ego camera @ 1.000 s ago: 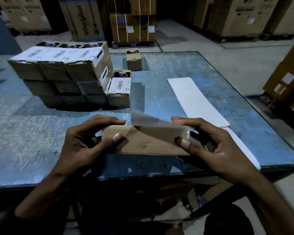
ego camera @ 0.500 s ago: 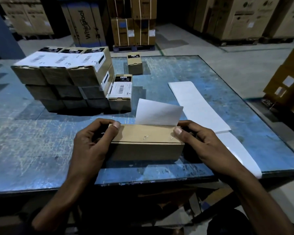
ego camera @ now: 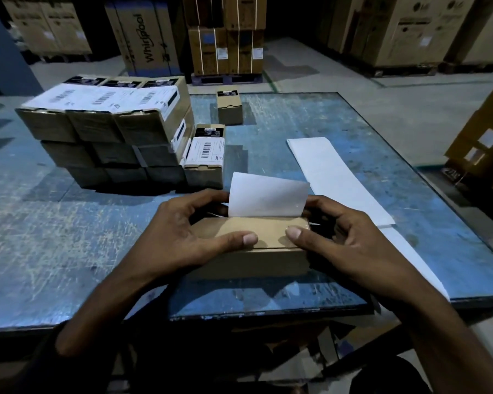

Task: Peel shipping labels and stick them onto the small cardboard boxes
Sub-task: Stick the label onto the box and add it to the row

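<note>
Head view: box (ego camera: 248, 245) sits on the blue table (ego camera: 69, 251) near its front edge, gripped from both ends. Left hand (ego camera: 180, 240) curls round the box's left end, thumb lying flat across the top face; right hand (ego camera: 345, 243) curls round the right end, thumb pressed on the top near the left thumb. White label (ego camera: 266, 198) stands up from the far edge of the box's top, blank side facing the camera, its lower edge on the cardboard and its upper part not yet laid down. Compared with half a second ago, both thumbs have slid inward along the top until they almost meet, and the label stands taller and nearer upright; a second ago it lay low and blurred over the box. Just right of the box lies the long white backing strip (ego camera: 339, 177), running away toward the table's far side. Left of and beyond the box stands the stack of labelled boxes (ego camera: 106, 132), with one labelled box (ego camera: 205, 160) beside it, and a lone small box (ego camera: 229, 108) farther back
</note>
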Demonstrator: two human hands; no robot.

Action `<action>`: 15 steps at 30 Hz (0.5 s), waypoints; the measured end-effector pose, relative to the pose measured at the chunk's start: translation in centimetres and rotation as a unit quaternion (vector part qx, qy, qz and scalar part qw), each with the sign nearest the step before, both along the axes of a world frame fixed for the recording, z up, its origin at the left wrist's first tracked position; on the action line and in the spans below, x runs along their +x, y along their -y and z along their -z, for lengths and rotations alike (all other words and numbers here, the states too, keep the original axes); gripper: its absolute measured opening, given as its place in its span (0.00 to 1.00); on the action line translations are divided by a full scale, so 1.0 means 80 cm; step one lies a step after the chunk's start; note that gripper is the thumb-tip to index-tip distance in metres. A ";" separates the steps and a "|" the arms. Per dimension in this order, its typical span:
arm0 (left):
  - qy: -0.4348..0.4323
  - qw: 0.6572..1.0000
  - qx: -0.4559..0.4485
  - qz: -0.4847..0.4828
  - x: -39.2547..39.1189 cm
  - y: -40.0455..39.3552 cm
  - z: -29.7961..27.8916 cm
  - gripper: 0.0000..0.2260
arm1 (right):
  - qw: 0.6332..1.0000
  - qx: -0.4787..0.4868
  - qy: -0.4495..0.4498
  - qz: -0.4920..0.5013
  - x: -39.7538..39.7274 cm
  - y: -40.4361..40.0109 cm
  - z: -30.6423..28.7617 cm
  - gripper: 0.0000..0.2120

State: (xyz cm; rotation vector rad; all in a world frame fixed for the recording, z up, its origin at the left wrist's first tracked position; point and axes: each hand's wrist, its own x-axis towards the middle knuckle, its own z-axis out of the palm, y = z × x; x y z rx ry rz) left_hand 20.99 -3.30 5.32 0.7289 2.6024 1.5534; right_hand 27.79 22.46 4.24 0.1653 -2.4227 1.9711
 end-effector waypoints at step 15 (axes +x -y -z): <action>0.006 0.993 0.116 -0.011 0.009 -0.005 0.012 0.16 | 0.998 -0.040 -0.037 -0.007 -0.003 -0.004 0.021 0.15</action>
